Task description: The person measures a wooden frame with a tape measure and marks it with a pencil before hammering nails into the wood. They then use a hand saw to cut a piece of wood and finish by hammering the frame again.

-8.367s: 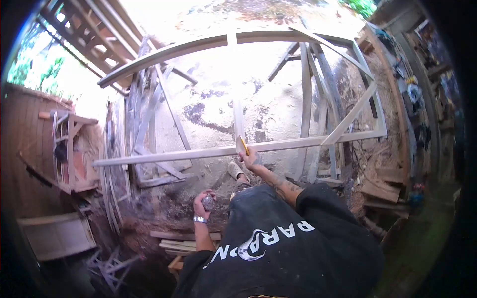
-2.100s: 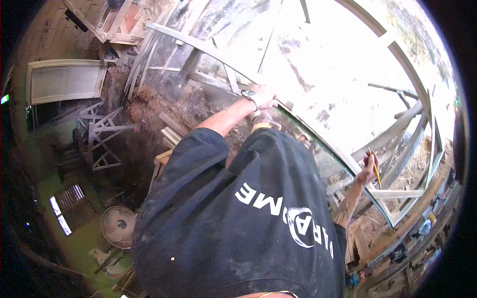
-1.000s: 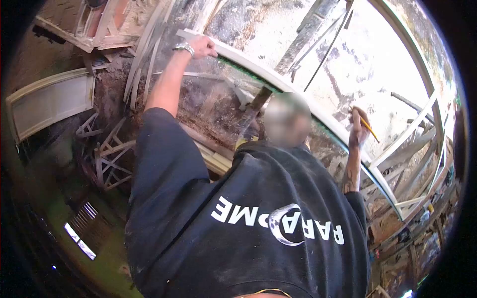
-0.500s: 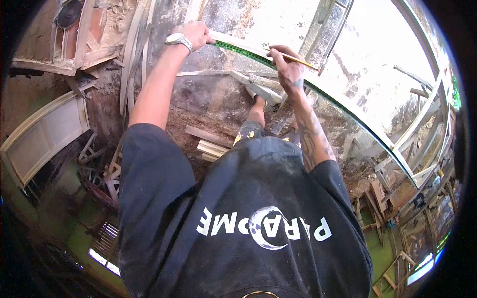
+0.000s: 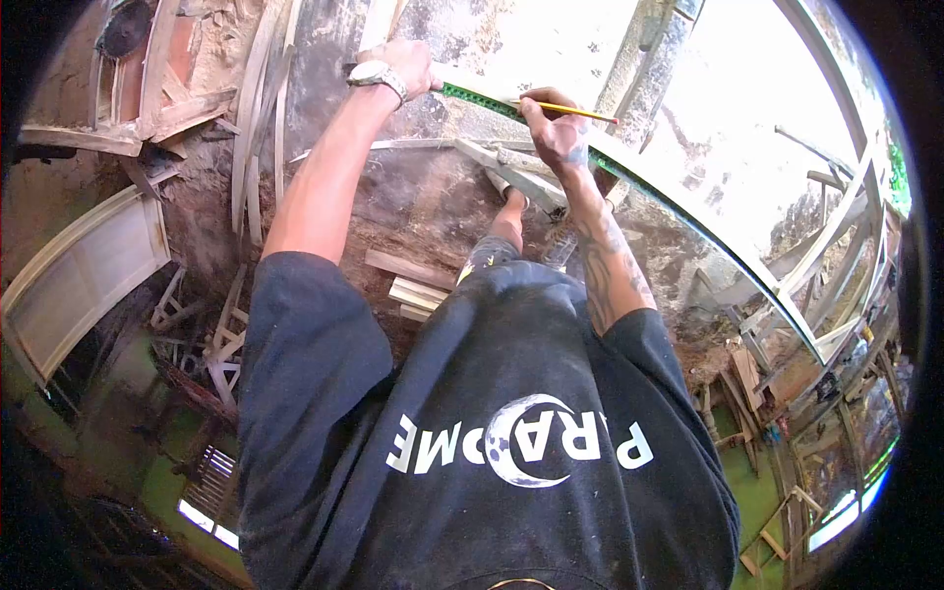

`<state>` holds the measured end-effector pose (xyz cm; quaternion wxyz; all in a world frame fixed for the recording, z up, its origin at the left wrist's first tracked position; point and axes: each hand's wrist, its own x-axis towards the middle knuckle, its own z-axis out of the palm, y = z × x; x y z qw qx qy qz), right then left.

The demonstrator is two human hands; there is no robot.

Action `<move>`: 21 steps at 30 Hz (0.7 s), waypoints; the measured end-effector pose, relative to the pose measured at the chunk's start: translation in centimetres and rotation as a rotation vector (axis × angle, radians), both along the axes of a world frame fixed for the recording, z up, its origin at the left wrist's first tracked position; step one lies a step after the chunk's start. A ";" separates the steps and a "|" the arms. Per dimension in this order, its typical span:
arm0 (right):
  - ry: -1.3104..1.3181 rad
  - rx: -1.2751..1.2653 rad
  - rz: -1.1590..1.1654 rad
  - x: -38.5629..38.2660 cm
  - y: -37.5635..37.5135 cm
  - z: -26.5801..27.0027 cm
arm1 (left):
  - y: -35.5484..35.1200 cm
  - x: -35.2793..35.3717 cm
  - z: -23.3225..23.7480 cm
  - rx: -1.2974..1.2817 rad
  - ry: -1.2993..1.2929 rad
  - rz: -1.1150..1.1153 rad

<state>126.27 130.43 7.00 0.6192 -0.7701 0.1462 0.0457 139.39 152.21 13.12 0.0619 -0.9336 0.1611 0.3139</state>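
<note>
A long wooden strip point(image 5: 669, 187) with a green measuring tape point(image 5: 482, 101) along its near edge runs from the top centre down to the right. My left hand point(image 5: 408, 67), with a watch at the wrist, is closed around the tape and strip at their left end. My right hand point(image 5: 556, 126) pinches a yellow pencil point(image 5: 580, 111) over the strip, its fingers close to the tape. The pencil's writing tip is hidden by the fingers.
Short wooden pieces point(image 5: 418, 293) lie on the ground left of my legs. A pale framed panel point(image 5: 93, 270) leans at the left. Curved wooden strips point(image 5: 258, 118) stand at the upper left. Wooden frames and scraps point(image 5: 836, 236) crowd the right side.
My left hand has shifted slightly right along the strip. My right hand has moved slightly left and down, and the pencil has shifted with it.
</note>
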 end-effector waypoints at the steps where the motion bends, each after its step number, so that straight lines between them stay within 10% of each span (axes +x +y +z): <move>1: -0.009 0.000 0.004 -0.1 0.0 -0.4 | 0.1 0.1 -0.3 0.007 0.002 -0.005; 21: -0.047 -0.086 0.075 -0.2 0.0 0.0 | 0.3 0.5 -0.4 -0.051 0.014 -0.008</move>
